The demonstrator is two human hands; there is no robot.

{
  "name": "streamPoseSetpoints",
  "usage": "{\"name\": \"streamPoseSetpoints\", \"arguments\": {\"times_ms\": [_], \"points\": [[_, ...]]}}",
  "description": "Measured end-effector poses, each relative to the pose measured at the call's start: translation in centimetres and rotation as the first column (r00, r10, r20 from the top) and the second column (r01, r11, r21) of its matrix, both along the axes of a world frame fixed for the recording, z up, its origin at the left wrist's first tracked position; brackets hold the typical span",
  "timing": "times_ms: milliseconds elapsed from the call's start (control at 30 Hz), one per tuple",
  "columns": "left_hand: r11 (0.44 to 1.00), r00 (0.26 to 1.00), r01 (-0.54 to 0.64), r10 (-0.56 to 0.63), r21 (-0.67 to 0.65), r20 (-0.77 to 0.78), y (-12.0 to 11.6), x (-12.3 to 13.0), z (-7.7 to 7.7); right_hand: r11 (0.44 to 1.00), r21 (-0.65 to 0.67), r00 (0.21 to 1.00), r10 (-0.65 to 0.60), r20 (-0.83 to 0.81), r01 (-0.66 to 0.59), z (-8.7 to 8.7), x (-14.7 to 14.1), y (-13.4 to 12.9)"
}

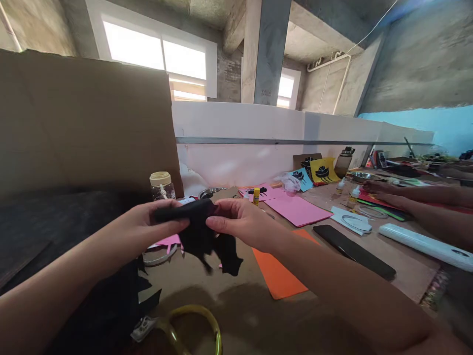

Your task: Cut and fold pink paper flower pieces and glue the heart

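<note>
Above the table, in the middle of the view, I hold a folded black cut-out (201,224), which looks like paper, with irregular cut edges and pieces dangling down. My left hand (148,224) grips its left side, thumb on the near face. My right hand (234,219) pinches the right side between thumb and fingers. Under the left hand lie a pink paper piece (170,242) and a roll of tape (158,257), partly covered. An orange sheet (275,276) lies beneath my right forearm. Near the front edge is a yellow loop (218,330), possibly a scissors handle.
Pink sheets (299,209), a yellow glue stick (256,196), a lidded jar (160,180) and a metal bowl (212,191) stand behind. A black phone (354,251) and a white roll (424,246) lie right. Another person's hands (380,191) are farther right. Cardboard (84,128) rises left.
</note>
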State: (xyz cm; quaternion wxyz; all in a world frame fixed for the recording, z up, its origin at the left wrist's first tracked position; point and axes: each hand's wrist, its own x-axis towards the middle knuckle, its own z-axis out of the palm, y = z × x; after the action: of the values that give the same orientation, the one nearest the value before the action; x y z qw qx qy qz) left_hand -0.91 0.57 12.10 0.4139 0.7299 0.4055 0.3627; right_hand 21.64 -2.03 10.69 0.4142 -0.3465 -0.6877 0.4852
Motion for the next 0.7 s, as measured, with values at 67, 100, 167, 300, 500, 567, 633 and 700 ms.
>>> {"name": "streamPoseSetpoints", "arguments": {"times_ms": [67,100,167,300,500,567,633,700], "points": [[1.000,0.998,0.009,-0.008,-0.022,0.063,0.1,0.0,-0.2,0.999,-0.015,0.999,0.040,-0.035,-0.041,0.2,-0.1,-0.1],[0.999,0.997,0.022,-0.019,-0.036,0.076,0.1,0.0,-0.3,0.999,-0.025,0.998,0.047,-0.046,-0.048,0.2,-0.2,-0.2],[0.999,0.994,0.027,-0.022,-0.046,0.111,0.1,0.0,-0.4,0.997,-0.045,0.996,0.053,-0.073,-0.056,0.3,-0.3,-0.3],[0.989,0.984,0.092,-0.072,-0.119,0.164,-0.2,0.4,-0.5,0.983,-0.094,0.980,0.141,-0.142,-0.155,-0.3,-0.5,-0.3],[0.969,0.968,0.158,-0.115,-0.190,0.221,-0.8,0.6,-0.4,0.990,-0.099,0.983,0.079,-0.164,-0.096,-1.1,-0.7,0.0],[0.971,0.967,0.150,-0.105,-0.185,0.232,-0.9,0.6,-0.3,0.994,-0.071,0.987,0.070,-0.142,-0.080,-1.0,-0.5,0.0],[0.974,0.965,0.134,-0.086,-0.185,0.247,-1.0,0.6,-0.2,0.991,-0.045,0.985,0.118,-0.125,-0.125,-0.7,-0.3,0.1],[0.976,0.962,0.121,-0.071,-0.179,0.263,-0.9,0.6,-0.1,0.987,-0.046,0.982,0.148,-0.121,-0.154,-0.5,-0.2,0.1]]}}
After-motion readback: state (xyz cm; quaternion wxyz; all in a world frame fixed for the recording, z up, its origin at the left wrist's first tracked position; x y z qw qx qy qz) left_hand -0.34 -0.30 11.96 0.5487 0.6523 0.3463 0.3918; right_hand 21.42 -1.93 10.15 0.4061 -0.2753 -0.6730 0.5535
